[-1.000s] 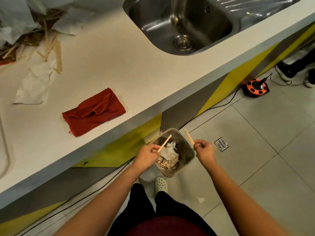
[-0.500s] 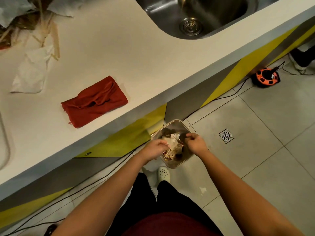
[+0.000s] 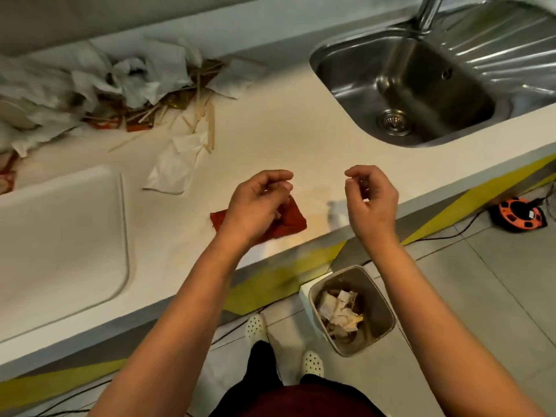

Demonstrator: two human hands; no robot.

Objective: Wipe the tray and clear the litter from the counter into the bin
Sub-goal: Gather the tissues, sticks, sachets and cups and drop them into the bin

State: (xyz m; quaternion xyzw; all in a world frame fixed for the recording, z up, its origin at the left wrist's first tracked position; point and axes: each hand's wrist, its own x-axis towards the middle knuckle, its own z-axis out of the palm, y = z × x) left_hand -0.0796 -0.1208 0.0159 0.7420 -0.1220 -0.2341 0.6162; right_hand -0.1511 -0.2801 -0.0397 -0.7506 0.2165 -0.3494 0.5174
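Above the counter point(image 3: 270, 130) edge, both hands have come up from the bin point(image 3: 352, 311) on the floor; the left hand point(image 3: 255, 203) and right hand point(image 3: 368, 197) hang loosely curled, holding nothing. The tray point(image 3: 60, 236) lies left, long axis running away from the person. Litter point(image 3: 120, 85) stays piled beyond it. No writing is legible.

Tray point(image 3: 60, 236) left of cloth point(image 3: 293, 219) (sink point(image 3: 406, 85) right)
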